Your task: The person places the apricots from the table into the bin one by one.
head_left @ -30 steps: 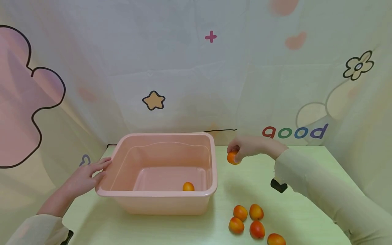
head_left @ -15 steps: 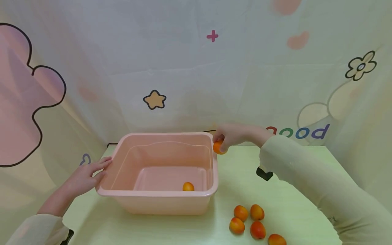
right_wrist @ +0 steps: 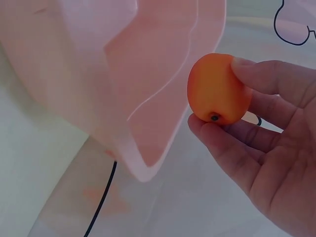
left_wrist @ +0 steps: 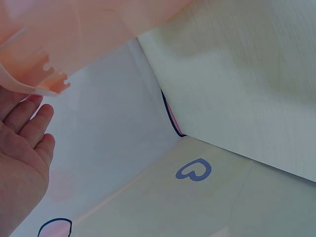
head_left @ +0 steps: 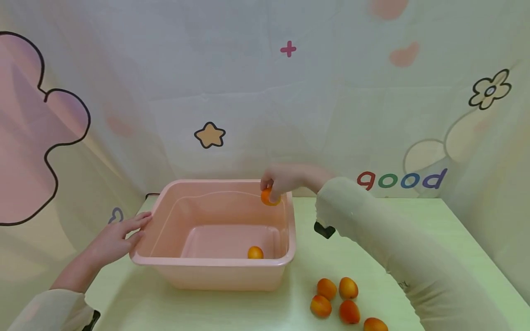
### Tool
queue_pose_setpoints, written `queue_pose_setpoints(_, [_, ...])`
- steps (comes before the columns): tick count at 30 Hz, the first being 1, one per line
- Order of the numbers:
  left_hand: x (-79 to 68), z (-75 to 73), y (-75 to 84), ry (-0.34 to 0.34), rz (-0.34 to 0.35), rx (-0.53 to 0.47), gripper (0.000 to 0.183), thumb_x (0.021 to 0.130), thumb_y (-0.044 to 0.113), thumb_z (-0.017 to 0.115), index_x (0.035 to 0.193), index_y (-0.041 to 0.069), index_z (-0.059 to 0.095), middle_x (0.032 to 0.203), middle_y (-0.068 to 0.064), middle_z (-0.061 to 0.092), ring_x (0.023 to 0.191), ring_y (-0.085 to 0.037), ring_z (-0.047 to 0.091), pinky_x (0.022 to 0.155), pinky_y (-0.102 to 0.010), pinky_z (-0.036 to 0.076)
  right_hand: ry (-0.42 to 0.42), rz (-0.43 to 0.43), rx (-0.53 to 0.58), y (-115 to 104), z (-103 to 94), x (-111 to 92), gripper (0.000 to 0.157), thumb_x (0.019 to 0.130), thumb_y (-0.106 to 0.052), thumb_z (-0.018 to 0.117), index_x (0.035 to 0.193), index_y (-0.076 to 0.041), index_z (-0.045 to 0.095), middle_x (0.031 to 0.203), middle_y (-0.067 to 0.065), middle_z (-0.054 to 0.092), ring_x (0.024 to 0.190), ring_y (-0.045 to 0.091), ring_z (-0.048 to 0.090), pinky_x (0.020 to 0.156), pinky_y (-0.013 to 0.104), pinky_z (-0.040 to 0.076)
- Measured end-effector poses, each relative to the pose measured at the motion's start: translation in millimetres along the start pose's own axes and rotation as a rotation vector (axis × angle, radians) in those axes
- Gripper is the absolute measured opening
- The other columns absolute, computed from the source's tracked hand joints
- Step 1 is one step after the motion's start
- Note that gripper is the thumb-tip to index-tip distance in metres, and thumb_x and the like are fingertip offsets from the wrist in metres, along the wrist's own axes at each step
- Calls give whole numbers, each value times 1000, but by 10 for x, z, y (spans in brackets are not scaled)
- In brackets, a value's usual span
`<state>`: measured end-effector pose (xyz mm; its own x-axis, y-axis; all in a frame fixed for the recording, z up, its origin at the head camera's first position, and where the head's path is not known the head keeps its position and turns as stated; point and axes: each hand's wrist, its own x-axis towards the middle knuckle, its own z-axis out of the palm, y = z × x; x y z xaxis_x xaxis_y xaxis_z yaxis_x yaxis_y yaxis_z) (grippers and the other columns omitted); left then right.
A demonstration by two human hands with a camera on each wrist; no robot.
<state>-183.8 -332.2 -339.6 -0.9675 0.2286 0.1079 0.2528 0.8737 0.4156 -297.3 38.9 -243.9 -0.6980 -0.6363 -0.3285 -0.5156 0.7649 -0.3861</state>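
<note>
Patterned cloth (head_left: 248, 87) hangs behind; mid-frame, my right hand (head_left: 285, 178), pinching an orange fruit (head_left: 269, 197), has crossed over the pink tub (head_left: 223, 278); my left hand (head_left: 118, 236), fingers extended, touches its rim.

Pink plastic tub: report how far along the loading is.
Done: one round yellow-orange fruit lies inside the pink rectangular plastic tub. In hand: the right grip pinches a round orange fruit at the tub's back right corner; the left grip touches the tub's rim. Remaining, apparently: five red-orange oval fruits on the pale green table.
</note>
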Motion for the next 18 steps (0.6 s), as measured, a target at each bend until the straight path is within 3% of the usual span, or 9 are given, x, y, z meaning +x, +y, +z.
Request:
queue_pose_setpoints(9, [-6, -7, 3, -2, 4, -5, 46, 87, 14, 54, 129, -2, 42, 135, -20, 39, 119, -46, 37, 86, -59, 36, 1, 3, 9, -120, 58, 259, 23, 77, -8, 61, 100, -13, 64, 99, 0, 59, 90, 18, 51, 75, 26, 47])
queue_pose_setpoints(18, [-14, -15, 1, 11, 19, -4, 45, 86, 11, 54, 128, -3, 43, 134, -21, 41, 118, -46, 38, 86, -58, 37, -18, 36, 101, -165, 195, 506, 22, 78, -9, 62, 99, -14, 63, 98, 0, 58, 89, 19, 52, 78, 28, 47])
